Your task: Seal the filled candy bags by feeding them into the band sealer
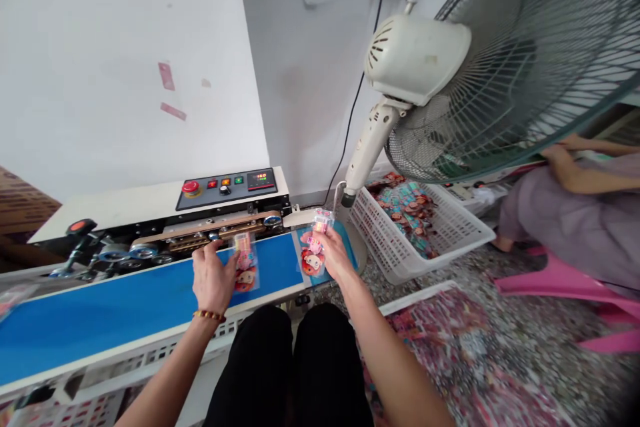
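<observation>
My left hand (213,280) rests on the blue conveyor belt (125,310) of a sealing machine (165,213), its thumb and fingers pinched on a small clear packet with a cartoon figure (245,267) that lies on the belt near the sealing rollers. My right hand (330,253) is closed on a second cartoon packet (315,250), held upright over the belt's right end. A beaded bracelet circles my left wrist.
A white basket (450,233) with several packets stands right of the machine. A large standing fan (480,73) looms in front. Another person sits at the right on a pink chair (565,283). A tray of packets (450,347) lies by my knees.
</observation>
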`<state>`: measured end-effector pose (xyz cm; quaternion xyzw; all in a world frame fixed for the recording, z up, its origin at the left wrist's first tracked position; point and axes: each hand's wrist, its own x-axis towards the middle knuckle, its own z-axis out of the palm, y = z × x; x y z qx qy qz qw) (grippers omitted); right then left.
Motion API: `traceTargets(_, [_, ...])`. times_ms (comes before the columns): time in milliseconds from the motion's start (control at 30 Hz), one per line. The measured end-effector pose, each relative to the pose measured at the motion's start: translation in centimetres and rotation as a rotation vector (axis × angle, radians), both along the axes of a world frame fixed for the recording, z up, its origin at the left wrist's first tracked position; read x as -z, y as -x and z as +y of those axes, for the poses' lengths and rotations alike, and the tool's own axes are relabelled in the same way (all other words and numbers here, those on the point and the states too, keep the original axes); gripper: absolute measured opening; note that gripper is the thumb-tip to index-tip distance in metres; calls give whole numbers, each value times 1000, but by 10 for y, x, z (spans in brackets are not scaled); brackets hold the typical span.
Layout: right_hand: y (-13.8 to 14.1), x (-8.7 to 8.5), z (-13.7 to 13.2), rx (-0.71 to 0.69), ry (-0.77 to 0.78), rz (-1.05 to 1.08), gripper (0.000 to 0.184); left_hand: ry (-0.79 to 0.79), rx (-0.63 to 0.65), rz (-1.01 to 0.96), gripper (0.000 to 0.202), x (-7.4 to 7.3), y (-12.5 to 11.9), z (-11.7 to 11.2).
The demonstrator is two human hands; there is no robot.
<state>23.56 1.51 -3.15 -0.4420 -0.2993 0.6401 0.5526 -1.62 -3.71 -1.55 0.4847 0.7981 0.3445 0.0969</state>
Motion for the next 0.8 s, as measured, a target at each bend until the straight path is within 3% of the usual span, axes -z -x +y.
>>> traceTargets(67, [2,-2,-2,-25,30,39,34,-109,132,-3,44,-2,-20,-4])
traceTargets(167, [5,-6,-3,-34,19,48,37,-51,421,-287,37,-6,-67,10])
traceTargets(267, [4,-9,-4,-17,-56,-5,39,-3,574,-628,39,-9,-106,32])
traceTargets(333, [-2,-11,-4,-23,-94,-51,39,1,616,-798,39,-7,-119,44])
traceTargets(433, [-15,-12,-5,-24,-123,-139,39,83,489,-894,36,-1,-121,55])
traceTargets(567, [-33,-7,-13,102,-111,-240,40,280,254,-868,33,7,-110,66])
traceTargets(800, [-49,0,-44,216,-99,-267,41,312,170,-839,32,7,-69,63])
